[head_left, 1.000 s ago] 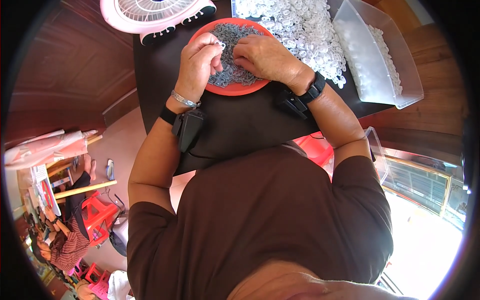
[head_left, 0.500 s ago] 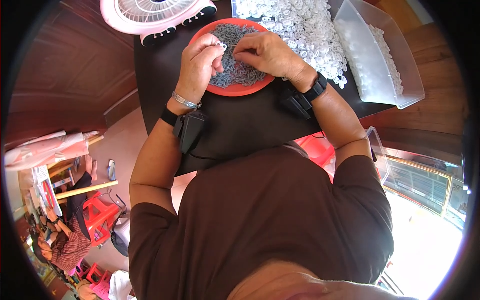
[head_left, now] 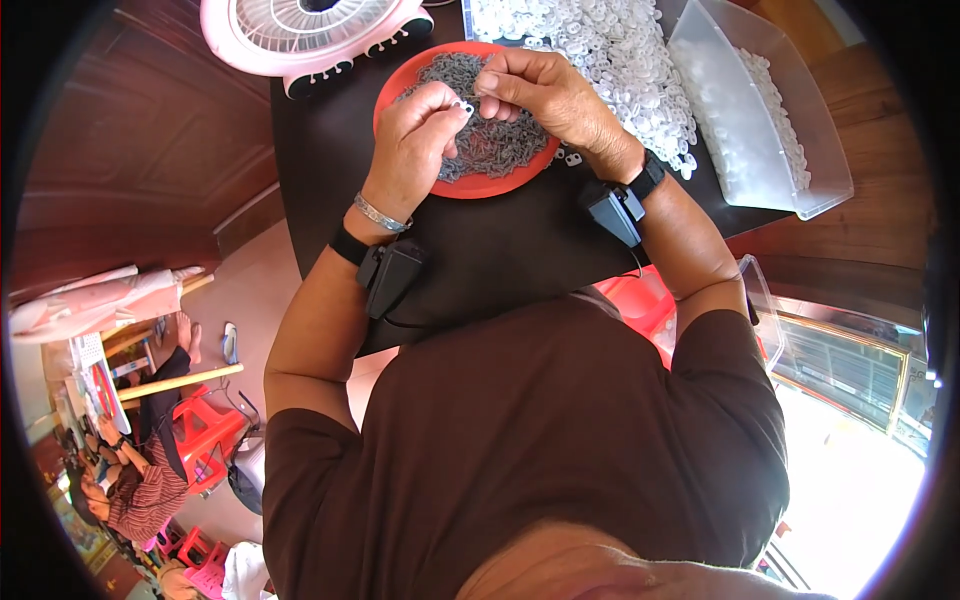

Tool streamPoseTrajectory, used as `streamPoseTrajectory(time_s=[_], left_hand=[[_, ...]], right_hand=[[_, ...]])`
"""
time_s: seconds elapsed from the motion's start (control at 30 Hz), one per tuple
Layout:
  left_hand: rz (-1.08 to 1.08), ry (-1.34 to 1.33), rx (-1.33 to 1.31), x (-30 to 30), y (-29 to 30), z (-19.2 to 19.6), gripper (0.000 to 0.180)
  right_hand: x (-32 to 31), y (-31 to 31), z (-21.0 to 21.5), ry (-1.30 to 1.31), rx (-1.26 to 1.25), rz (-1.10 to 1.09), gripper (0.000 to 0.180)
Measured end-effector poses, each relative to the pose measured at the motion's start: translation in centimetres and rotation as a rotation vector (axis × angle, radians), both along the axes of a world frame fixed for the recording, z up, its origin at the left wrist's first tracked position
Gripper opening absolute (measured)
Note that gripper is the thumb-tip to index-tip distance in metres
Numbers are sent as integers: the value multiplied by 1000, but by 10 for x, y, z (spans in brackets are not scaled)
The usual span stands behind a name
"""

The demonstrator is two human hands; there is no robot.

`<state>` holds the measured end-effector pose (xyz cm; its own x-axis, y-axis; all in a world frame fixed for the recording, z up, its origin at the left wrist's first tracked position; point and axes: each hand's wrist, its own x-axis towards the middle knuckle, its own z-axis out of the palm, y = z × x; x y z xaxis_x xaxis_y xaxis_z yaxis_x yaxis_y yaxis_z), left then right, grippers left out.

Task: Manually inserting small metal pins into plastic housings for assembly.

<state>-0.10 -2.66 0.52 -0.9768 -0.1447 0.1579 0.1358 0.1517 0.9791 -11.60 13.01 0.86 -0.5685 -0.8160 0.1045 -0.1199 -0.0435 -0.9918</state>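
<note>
Dark wooden floor and wall panels surround a black tabletop (head_left: 500, 260) seen from above. At its far edge stands a pink fan (head_left: 310, 25), and toward the far right corner a clear plastic bin (head_left: 790, 130) partly filled with white pieces sits beside a loose heap of white rings (head_left: 620, 55). Between fan and heap lies a red plate (head_left: 480, 185) piled with small grey parts (head_left: 495, 145). Both hands hover over this plate: the left hand (head_left: 415, 140) has a narrow grip, pinching a small white ring (head_left: 463, 105) at its fingertips, while the right hand (head_left: 550, 95) meets it from the other side, fingertips closed narrow on something too small to make out.
</note>
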Motion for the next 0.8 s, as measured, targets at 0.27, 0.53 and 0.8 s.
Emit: streamPoseTrajectory(time_s=[0.27, 0.53, 0.8], left_hand=[[-22, -1, -27, 0, 3, 0, 15], [-12, 2, 1, 0, 2, -1, 14], [-20, 7, -13, 1, 3, -2, 13]], right_hand=[[7, -3, -3, 44, -56, 54, 17], [7, -1, 1, 28, -34, 35, 17], [12, -1, 5, 80, -38, 65, 17]])
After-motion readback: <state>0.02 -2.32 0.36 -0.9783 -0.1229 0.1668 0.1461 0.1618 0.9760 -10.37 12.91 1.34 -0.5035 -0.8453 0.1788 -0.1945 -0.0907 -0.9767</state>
